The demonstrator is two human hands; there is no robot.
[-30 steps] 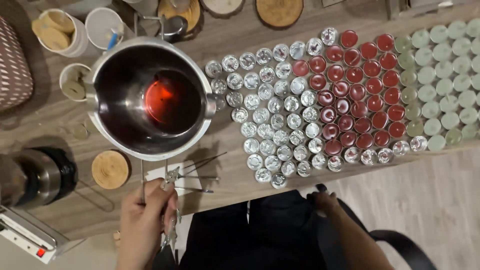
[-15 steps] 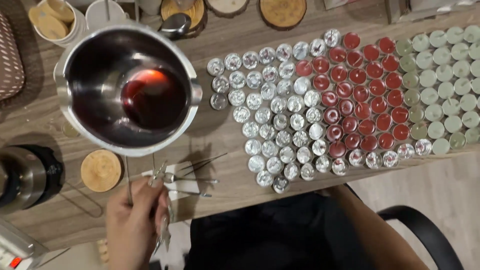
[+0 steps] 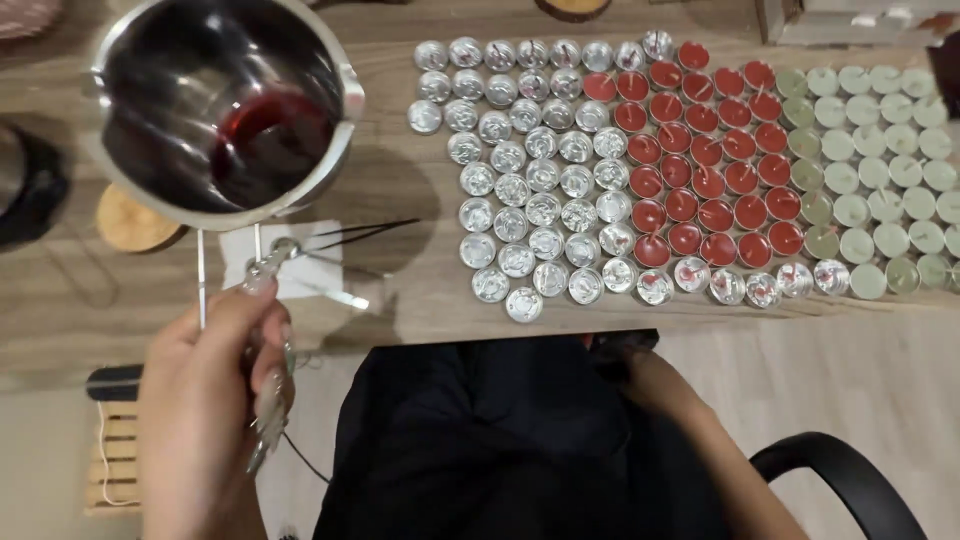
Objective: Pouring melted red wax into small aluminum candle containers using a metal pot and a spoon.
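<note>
My left hand point(image 3: 215, 400) grips the thin wire handle of a steel melting pot point(image 3: 150, 60) and holds it raised above the left of the wooden table point(image 3: 400, 290). Dark red melted wax point(image 3: 265, 145) pools in the pot's lower right side, so the pot looks tilted. To the right lie rows of small tealight cups: empty silver ones point(image 3: 530, 190), red-filled ones point(image 3: 700, 150), and pale green ones point(image 3: 880, 150). My right forearm point(image 3: 690, 430) rests low by my lap; its hand is mostly hidden at the table edge.
Metal tweezers point(image 3: 350, 235) and a white paper pad point(image 3: 285, 270) lie under the pot. A round wooden lid point(image 3: 130, 225) sits at left, beside a dark object point(image 3: 30, 185). A black chair arm point(image 3: 850, 480) curves at bottom right.
The pot has been lifted and carried up and left in the view, coming closer to the camera. The view has shifted so the cups sit higher in frame.
</note>
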